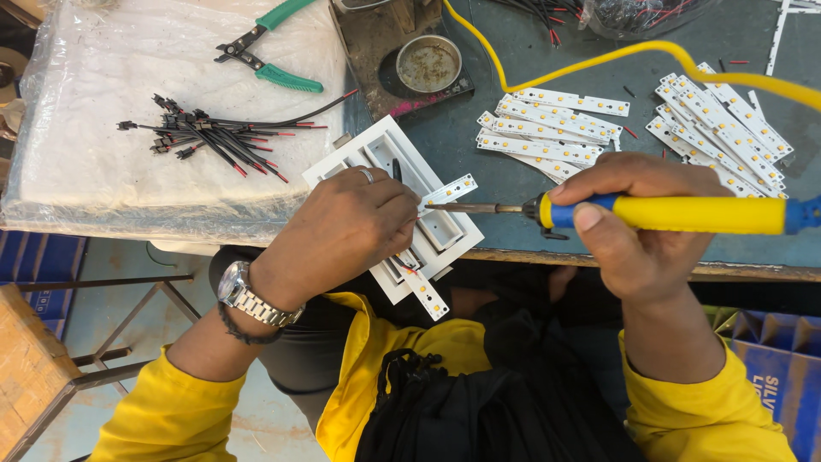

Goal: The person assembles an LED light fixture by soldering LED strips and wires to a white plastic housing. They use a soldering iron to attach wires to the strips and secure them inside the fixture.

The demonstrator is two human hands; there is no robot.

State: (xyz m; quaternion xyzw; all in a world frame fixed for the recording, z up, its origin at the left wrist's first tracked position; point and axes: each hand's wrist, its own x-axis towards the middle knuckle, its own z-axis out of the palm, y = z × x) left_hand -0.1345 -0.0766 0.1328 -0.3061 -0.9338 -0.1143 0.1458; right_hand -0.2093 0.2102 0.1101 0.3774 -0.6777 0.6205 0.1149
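My left hand (346, 227) grips the white housing (402, 201) at frame centre; my right hand (637, 218) is closed around the soldering iron (667, 214), tip near an LED strip (449, 192).

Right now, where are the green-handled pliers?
In the head view the green-handled pliers lie at the upper left on the plastic-covered white pad, just above the bundle of black and red wires and left of the small round metal tin.

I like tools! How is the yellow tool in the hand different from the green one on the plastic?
The soldering iron has one straight yellow and blue handle and a thin metal tip; the pliers have two green handles and dark jaws. The right hand grips the soldering iron, which has a cord; the pliers lie untouched. Both are hand tools.
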